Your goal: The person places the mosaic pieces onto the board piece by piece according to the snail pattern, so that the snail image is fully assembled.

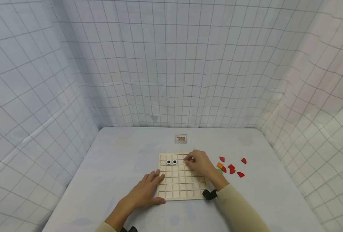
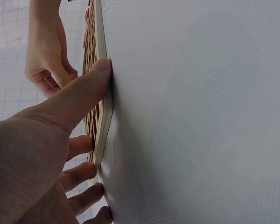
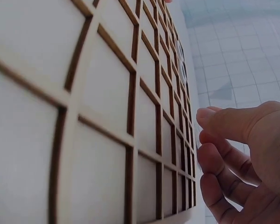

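Observation:
A pale wooden grid board (image 1: pixel 175 188) lies on the table, with two round eye pieces (image 1: pixel 171 162) side by side in its upper left cells. My left hand (image 1: pixel 146 190) rests at the board's left edge, fingers spread, and its thumb (image 2: pixel 95 77) lies against the near edge in the left wrist view. Over the upper right cells hovers my right hand (image 1: pixel 198 162), fingers loosely bent and fingertips close to the grid. In the right wrist view, no piece shows between the thumb (image 3: pixel 224 122) and fingers.
Several red quarter-round pieces (image 1: pixel 241 174) are scattered right of the board, near an orange square (image 1: pixel 219 165) and a green piece (image 1: pixel 220 171) partly behind the right arm. A small picture card (image 1: pixel 181 138) lies behind the board. Grid-patterned white curtains (image 1: pixel 171 80) enclose the table.

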### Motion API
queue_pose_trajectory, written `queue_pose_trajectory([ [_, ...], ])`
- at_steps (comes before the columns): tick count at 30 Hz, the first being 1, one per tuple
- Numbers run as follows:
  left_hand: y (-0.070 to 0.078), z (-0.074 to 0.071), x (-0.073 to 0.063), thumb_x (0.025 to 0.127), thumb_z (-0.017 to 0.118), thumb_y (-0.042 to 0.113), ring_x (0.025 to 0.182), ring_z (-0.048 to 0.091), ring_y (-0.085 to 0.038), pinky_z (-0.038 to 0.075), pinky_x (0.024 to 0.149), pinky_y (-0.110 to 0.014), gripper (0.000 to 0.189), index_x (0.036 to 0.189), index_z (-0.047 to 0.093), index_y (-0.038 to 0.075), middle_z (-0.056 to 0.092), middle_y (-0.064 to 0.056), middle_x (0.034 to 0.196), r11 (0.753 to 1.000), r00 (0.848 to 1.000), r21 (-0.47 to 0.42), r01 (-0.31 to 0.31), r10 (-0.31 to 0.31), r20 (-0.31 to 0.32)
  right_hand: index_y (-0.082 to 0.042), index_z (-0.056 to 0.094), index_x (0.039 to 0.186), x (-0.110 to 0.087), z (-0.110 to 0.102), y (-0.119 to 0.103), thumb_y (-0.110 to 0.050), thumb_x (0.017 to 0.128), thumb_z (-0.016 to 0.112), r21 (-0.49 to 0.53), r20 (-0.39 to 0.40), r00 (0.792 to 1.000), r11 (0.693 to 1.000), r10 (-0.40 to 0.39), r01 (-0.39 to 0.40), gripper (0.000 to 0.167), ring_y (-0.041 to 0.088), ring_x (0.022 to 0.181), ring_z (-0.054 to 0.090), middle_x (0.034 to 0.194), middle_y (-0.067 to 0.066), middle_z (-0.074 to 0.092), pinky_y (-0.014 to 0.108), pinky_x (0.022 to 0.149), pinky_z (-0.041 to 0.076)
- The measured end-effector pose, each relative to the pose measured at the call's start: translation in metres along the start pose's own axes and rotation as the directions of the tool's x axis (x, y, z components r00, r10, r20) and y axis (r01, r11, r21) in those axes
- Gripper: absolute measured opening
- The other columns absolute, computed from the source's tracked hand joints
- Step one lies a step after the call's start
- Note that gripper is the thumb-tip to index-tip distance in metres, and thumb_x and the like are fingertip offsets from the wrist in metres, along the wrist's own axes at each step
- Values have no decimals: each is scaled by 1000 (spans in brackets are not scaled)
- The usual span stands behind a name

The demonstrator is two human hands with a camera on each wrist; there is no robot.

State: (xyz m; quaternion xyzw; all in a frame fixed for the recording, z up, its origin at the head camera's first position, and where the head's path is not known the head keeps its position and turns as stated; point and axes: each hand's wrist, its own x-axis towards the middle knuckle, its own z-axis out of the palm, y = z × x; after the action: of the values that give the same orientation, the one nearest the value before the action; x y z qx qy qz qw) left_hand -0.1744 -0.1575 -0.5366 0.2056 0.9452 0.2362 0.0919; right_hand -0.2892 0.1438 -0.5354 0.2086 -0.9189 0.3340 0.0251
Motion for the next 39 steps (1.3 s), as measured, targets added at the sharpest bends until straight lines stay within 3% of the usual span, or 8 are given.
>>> queue_pose_trajectory([
  [11, -1, -2, 0, 91, 99, 54, 167, 44, -57, 54, 122, -74, 107, 174, 52, 6, 41, -26, 186, 1000, 1000, 6, -22, 22, -3, -18, 90, 117, -21, -28, 29, -17, 107, 87, 1, 3, 991, 991, 135, -135, 11, 14, 93, 63, 112, -2, 79, 27, 77, 54],
  [23, -2, -1, 2, 91, 99, 54, 167, 44, -56, 54, 122, -75, 107, 175, 52, 6, 41, -25, 186, 1000, 1000, 2, -12, 12, -1, -14, 88, 128, -36, -59, 58, -18, 104, 89, -79, 58, 985, 984, 164, -159, 24, 14, 86, 60, 122, 6, 79, 25, 70, 52],
  [30, -4, -1, 2, 92, 99, 53, 167, 44, -56, 54, 123, -75, 106, 175, 52, 7, 41, -25, 186, 1000, 1000, -8, -11, 11, -3, -15, 88, 131, -41, -64, 70, -16, 102, 90, -69, 113, 977, 982, 182, -175, 29, 17, 91, 59, 125, 6, 77, 26, 73, 52],
  [39, -4, 0, 1, 92, 99, 53, 167, 45, -55, 54, 122, -74, 106, 175, 52, 7, 41, -24, 186, 1000, 1000, -2, -10, 10, -2, -14, 89, 126, -43, -63, 76, -17, 104, 90, -83, 128, 979, 985, 159, -150, 23, 16, 93, 59, 120, 4, 77, 25, 75, 51],
])
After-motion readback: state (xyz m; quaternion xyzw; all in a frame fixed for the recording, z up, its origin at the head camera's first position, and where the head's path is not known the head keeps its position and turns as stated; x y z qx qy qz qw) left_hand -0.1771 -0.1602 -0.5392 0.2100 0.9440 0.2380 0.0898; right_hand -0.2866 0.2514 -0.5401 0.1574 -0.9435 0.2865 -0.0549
